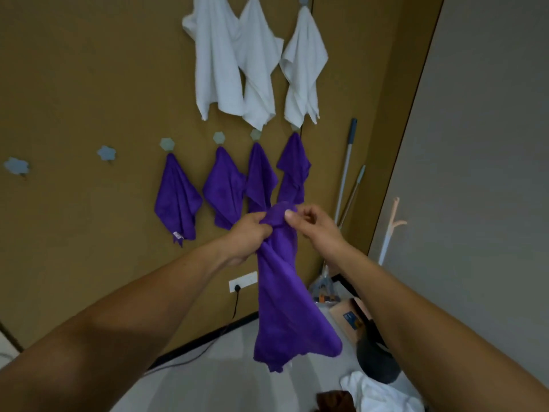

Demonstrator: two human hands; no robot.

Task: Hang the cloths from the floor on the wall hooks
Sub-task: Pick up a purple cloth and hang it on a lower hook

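The left hand (249, 233) has its fingers curled round the bunched upper part of a purple cloth (282, 295), and just beside it the right hand (315, 230) pinches the cloth's top fold between thumb and fingers. Both arms reach out towards the brown wall (89, 84). The rest of the cloth hangs down loose between them, its lower edge above the pale floor (222, 382).

Right behind the hands, four more purple cloths (176, 200) hang in a row from small flower-shaped hooks. The two on the right drop behind the held cloth's top. Above them three white cloths (214, 55) hang side by side, overlapping. To the left of the purple row, two bare hooks (106, 153) sit on the wall.

Lower on the wall is a white socket (243, 281) with a black lead plugged in. In the corner to the right, two long mop handles (346, 171) lean against the wall. Down on the floor at the bottom right lie a crumpled white cloth (377, 394) and, beside it, a brown cloth (332, 401), only partly in sight.
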